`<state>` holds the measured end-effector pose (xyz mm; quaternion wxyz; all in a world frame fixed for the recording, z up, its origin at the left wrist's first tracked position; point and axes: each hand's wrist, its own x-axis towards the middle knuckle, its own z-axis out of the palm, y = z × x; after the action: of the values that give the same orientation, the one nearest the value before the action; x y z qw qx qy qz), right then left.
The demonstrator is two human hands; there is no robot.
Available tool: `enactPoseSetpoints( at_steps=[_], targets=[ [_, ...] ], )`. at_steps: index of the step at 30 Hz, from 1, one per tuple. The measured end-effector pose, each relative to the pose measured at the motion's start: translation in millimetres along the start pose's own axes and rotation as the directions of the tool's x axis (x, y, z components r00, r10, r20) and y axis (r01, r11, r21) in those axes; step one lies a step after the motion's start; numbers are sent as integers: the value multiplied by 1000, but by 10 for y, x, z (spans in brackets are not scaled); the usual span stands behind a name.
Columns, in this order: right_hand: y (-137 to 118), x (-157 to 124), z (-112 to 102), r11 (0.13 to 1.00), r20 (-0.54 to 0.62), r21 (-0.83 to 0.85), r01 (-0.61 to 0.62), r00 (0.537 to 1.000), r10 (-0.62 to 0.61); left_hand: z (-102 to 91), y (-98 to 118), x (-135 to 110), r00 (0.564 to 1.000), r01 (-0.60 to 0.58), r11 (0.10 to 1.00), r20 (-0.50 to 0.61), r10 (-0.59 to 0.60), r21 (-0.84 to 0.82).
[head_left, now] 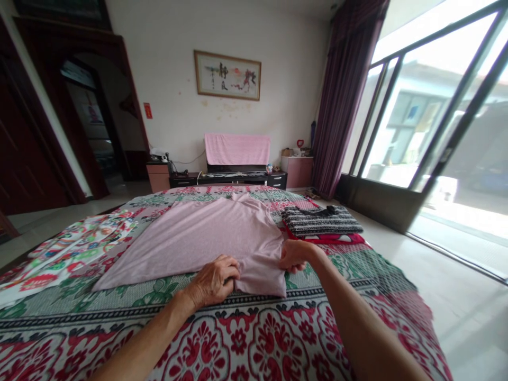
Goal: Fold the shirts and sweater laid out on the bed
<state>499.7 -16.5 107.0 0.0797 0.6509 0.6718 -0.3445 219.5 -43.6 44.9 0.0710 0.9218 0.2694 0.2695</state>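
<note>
A pale pink shirt (206,227) lies spread on the patterned bedspread (273,344), its sleeve pointing toward me. My left hand (217,279) is closed on the shirt's near edge, where the sleeve joins, with the fingers curled into the cloth. At the right edge of the sleeve, my right hand (294,255) pinches the fabric between thumb and fingers. Small creases run through the cloth between the two hands.
A folded black-and-white knit garment (321,220) lies on a red cloth (345,239) at the right. Colourful printed clothing (75,248) lies at the left. Beyond the bed stands a low cabinet (278,181) with a pink cloth (238,149) above it.
</note>
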Motion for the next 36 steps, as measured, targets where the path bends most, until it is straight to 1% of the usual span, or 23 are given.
enactPoseSetpoints(
  at_steps=[3,5,6,7,8,9,10,12,13,14,15,17,21,24,25,26,29,31,33,36],
  targets=[
    [42,-27,-27,1000,27,10,-13,1000,13,1,-15,7,997,34,997,-70,-38,-63],
    [76,-57,-60,999,24,28,-19,1000,18,-17,-21,11,998,34,997,-42,-37,-69],
    [86,-67,-75,999,-3,24,-27,1000,27,-30,-21,12,999,31,998,-10,-32,-62],
    [91,-69,-85,999,-55,7,-41,998,41,-44,-18,14,999,27,998,21,-26,-54],
    [89,-60,-88,998,-133,-14,-58,989,56,-58,-13,17,999,24,999,44,-22,-49],
    [81,-40,-83,996,-237,-36,-76,969,66,-69,-4,20,998,22,999,53,-19,-48],
    [71,-9,-70,994,-348,-54,-95,935,70,-78,7,23,999,23,999,50,-21,-47],
    [48,75,-23,989,-525,-68,-128,848,74,-86,37,30,999,31,998,30,-30,-45],
    [40,121,6,988,-578,-63,-142,812,80,-88,56,34,999,38,998,25,-36,-46],
    [36,163,36,986,-609,-56,-154,788,89,-90,76,38,999,47,998,29,-46,-47],
    [36,199,64,985,-625,-48,-163,774,97,-92,96,42,997,59,997,42,-57,-49],
    [44,244,107,987,-639,-33,-157,762,100,-101,134,47,993,86,995,86,-82,-52],
    [45,257,151,994,-625,-10,-110,777,80,-119,178,44,981,128,992,149,-123,-21],
    [27,264,161,995,-641,1,-95,764,74,-115,183,39,978,125,992,168,-127,19],
    [28,271,154,996,-638,2,-93,766,73,-112,182,39,978,122,992,169,-125,27],
    [37,280,138,996,-623,3,-89,779,72,-108,181,42,978,119,992,168,-122,28],
    [123,305,41,996,-533,1,-90,843,76,-104,177,60,981,118,993,157,-114,-15],
    [206,310,-37,995,-492,2,-99,866,87,-108,177,76,983,128,990,143,-118,-58],
    [273,303,-91,994,-480,-6,-108,873,92,-117,179,88,984,130,988,138,-117,-87],
    [293,264,-99,993,-502,-58,-107,863,64,-144,178,87,982,124,987,155,-107,-104]
  ],
)
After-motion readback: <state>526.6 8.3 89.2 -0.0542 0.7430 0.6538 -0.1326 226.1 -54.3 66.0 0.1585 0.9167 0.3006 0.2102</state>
